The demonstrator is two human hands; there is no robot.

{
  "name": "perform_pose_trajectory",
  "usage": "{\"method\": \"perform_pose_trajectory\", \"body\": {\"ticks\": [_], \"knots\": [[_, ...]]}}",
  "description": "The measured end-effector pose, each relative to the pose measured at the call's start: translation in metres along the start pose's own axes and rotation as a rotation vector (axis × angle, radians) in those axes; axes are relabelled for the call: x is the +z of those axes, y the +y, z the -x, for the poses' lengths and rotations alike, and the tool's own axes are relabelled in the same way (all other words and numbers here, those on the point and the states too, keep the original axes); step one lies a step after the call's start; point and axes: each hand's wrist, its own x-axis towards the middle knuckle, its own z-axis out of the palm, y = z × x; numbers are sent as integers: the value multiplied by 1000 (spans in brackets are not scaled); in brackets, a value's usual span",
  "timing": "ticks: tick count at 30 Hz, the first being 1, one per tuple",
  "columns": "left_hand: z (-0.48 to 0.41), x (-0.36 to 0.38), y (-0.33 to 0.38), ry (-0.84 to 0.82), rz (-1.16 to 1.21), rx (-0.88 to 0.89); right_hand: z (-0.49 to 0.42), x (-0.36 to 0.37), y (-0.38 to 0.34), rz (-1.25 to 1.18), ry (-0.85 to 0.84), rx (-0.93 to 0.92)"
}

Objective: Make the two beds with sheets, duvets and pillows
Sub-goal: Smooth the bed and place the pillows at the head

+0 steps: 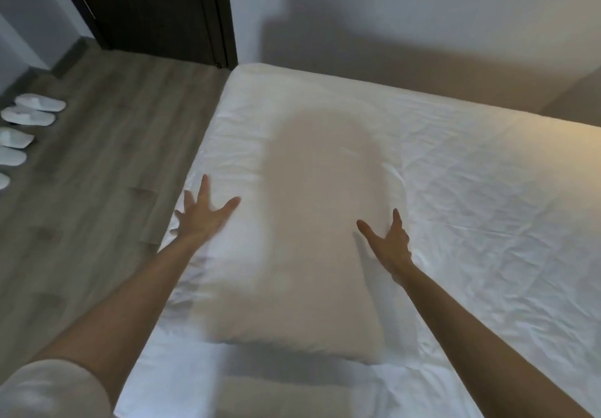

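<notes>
A pale sleeve (48, 388) sits at the lower left, and two bare arms reach forward over a bed. Between them is a white pillow (292, 255), lengthwise on the near left part of the bed. It is blurred, so it is unclear whether it has settled. The left hand (201, 219) has its fingers spread wide at the pillow's left side. The right hand (390, 245) is open at its right side. Neither grips anything.

The pillow looks light, soft and floppy, and is probably best taken by its two long sides or its corners. A wrinkled white sheet (487, 206) covers the mattress, with plenty of room to the right. The bed's left edge runs just beside the left hand and drops to a wooden floor (97, 190). White slippers (29, 115) are lined up well apart from the bed. Beyond are a dark door (156, 4) and a plain wall (422, 11).
</notes>
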Motion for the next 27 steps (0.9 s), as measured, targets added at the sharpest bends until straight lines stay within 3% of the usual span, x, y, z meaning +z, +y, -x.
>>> {"method": "perform_pose_trajectory", "body": {"ticks": [11,18,27], "knots": [[-79,44,11,84,36,-135,-116,43,0,191,163,213],[-121,59,10,126,169,-145,-158,65,25,289,272,146],[-157,65,-3,55,378,-136,-185,83,42,351,424,91]]}}
